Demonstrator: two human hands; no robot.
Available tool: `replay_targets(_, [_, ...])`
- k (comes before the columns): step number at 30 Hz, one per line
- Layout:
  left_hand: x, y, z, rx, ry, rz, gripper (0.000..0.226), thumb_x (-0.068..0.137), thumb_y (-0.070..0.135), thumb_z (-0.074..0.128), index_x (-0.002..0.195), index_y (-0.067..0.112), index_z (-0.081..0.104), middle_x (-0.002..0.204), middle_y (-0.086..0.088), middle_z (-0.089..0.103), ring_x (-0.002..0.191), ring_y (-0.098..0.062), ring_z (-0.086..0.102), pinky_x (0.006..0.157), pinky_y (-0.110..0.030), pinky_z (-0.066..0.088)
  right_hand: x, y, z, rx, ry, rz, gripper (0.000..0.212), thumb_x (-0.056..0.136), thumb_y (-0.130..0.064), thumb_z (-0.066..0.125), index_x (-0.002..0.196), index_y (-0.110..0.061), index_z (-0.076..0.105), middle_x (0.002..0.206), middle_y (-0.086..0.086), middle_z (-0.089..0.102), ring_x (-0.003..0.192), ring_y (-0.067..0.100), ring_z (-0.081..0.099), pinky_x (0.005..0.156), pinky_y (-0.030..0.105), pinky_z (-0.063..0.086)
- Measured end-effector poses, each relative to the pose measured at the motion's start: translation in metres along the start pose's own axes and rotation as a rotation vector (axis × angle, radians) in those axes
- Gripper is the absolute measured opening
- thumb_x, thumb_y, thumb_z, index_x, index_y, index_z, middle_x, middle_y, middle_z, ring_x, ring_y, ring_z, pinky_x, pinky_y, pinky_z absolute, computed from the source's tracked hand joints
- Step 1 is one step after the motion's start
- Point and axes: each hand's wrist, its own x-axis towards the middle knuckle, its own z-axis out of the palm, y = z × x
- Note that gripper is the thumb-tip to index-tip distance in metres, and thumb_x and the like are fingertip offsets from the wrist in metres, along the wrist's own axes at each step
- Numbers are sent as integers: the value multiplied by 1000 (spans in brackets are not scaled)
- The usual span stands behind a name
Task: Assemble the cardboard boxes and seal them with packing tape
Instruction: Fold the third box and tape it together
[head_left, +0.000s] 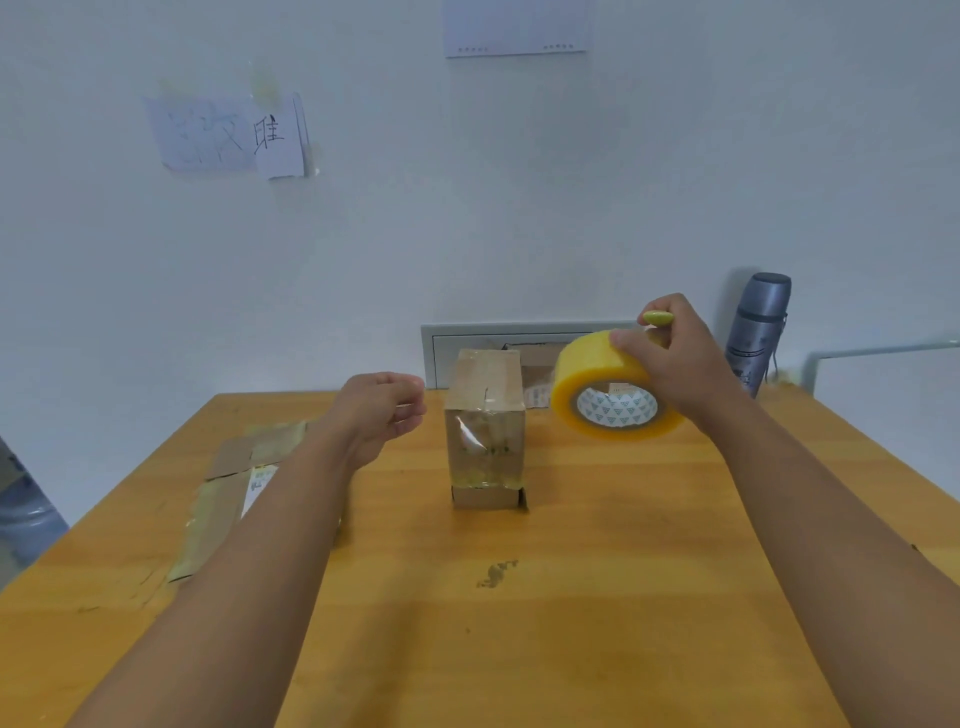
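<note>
- The right hand (675, 358) grips the roll of packing tape (613, 389) by its rim, lifted off the surface (519, 597); a small yellow-green object (658, 318) is pinched above it.
- The left hand (382, 410) hangs with fingers loosely curled, holding nothing.
- Between the hands stands 1 assembled cardboard box (485, 431) – probably light, stiff at its edges and slick where taped, so best held by its bare side walls.
- Left of the left hand lies flattened cardboard (234, 483) – I cannot count the pieces.
- Beyond the right hand stands 1 flask (758, 332).
</note>
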Motion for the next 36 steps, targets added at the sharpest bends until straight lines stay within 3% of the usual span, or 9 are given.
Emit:
replay_targets(3, [0, -9, 11, 182, 64, 12, 18, 99, 23, 59, 96, 6, 65, 85, -9, 62, 75, -19, 61, 66, -27, 53, 0, 3, -1, 21, -3, -22, 32, 93, -33, 65, 114, -17, 47, 97, -4, 48, 84, 11, 45, 68, 26, 42])
replay_targets(6, [-12, -28, 19, 230, 71, -120, 42, 98, 47, 54, 89, 7, 64, 75, -7, 61, 69, -20, 59, 65, -31, 51, -1, -4, -4, 81, -15, -57, 39, 86, -41, 65, 111, -16, 49, 91, -9, 46, 80, 7, 44, 66, 23, 38])
replay_targets(9, [-28, -56, 24, 207, -175, -269, 56, 96, 56, 48, 94, 4, 67, 83, -11, 71, 78, -25, 66, 76, -37, 55, -1, -15, -7, 138, -58, -64, 40, 78, -46, 61, 107, -20, 50, 90, -10, 48, 80, 9, 46, 67, 23, 38])
replay_targets(12, [-39, -77, 40, 67, -447, -298, 47, 99, 46, 48, 118, 6, 63, 110, -12, 73, 100, -26, 70, 95, -42, 52, -3, -25, -7, 189, -103, -86, 36, 78, -43, 62, 104, -22, 51, 87, -12, 48, 77, 6, 47, 66, 20, 38])
replay_targets(17, [-55, -78, 70, -414, -572, -311, 51, 93, 38, 52, 133, 7, 55, 130, -14, 65, 118, -29, 63, 103, -41, 48, -9, -39, -1, 314, -115, -104, 30, 80, -40, 62, 99, -19, 52, 92, -1, 49, 76, 7, 46, 64, 20, 40])
replay_targets(19, [-57, -73, 72, -571, -546, -299, 47, 91, 36, 57, 123, 3, 64, 123, -15, 68, 113, -27, 67, 96, -36, 54, -12, -41, 2, 349, -109, -95, 28, 80, -39, 61, 98, -19, 52, 93, -1, 49, 76, 5, 45, 64, 17, 40])
replay_targets(24, [-57, -69, 73, -659, -345, -311, 12, 88, 13, 67, 94, 2, 67, 81, -8, 70, 70, -15, 68, 66, -24, 60, -16, -39, 10, 430, -82, -45, 23, 79, -37, 61, 93, -21, 52, 91, -6, 50, 72, 0, 48, 61, 12, 42])
replay_targets(32, [-51, -51, 59, -484, -125, -164, 11, 92, 16, 68, 95, 6, 64, 76, -5, 63, 68, -13, 61, 62, -23, 56, -22, -30, 19, 372, -47, -31, 33, 80, -40, 58, 101, -15, 51, 90, -6, 49, 66, -8, 48, 56, 8, 41])
replay_targets(36, [-29, -30, 29, -342, 87, -40, 7, 98, 8, 57, 91, 8, 57, 74, -5, 58, 62, -11, 55, 57, -21, 50, -20, -15, 12, 286, 19, -22, 34, 82, -40, 60, 102, -14, 50, 87, -8, 47, 71, 2, 44, 64, 21, 39])
